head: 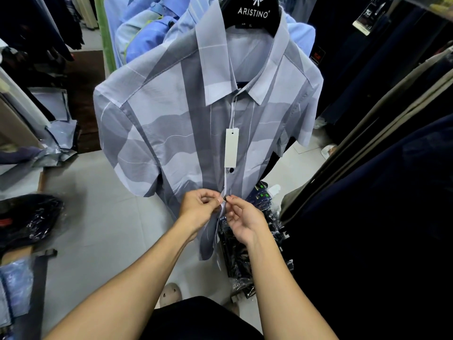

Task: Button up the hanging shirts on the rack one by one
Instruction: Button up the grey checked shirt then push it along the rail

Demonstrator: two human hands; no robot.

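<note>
A grey and pale-blue patterned short-sleeved shirt (171, 123) hangs in front of me on a black hanger (252, 13). A white paper tag (231, 147) dangles down its front. One dark button (231, 170) just below the tag is fastened. Lower down, my left hand (199, 208) pinches the edge of the placket, and my right hand (241, 217) pinches a dark button (225, 199) right beside it. The fingertips of both hands meet at the shirt's front opening. Below my hands the shirt hangs open.
More blue shirts (147, 30) hang behind this one. Dark garments (392, 192) fill the right side. Plastic-wrapped dark clothes (240, 261) lie stacked on the tiled floor under the shirt, and more packages (31, 217) lie at the left.
</note>
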